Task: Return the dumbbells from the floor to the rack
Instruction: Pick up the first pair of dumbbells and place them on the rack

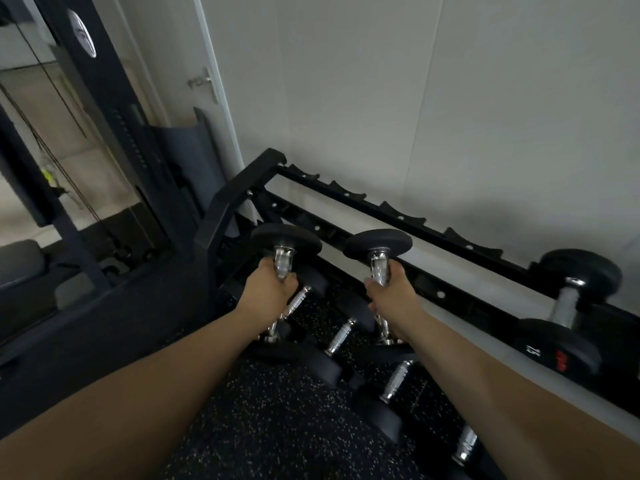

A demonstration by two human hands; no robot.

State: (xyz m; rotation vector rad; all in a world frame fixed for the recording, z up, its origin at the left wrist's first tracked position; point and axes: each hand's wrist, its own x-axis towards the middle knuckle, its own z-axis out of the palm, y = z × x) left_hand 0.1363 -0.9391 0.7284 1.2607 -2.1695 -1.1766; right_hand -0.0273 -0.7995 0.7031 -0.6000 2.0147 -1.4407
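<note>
My left hand (272, 289) grips the chrome handle of a small black dumbbell (285, 238), held upright beside the left end of the black rack (349, 195). My right hand (389, 292) grips a second small dumbbell (378, 241) the same way, in front of the rack's near rail. Below my hands, several more dumbbells (341, 336) with chrome handles lie lower down, above the speckled floor. A larger dumbbell (568, 299) rests on the top tier at the right.
A dark cable machine frame (114, 109) stands at the left, close to the rack's end. A white wall (415, 98) runs behind the rack. Black speckled rubber floor (270, 417) spreads in front.
</note>
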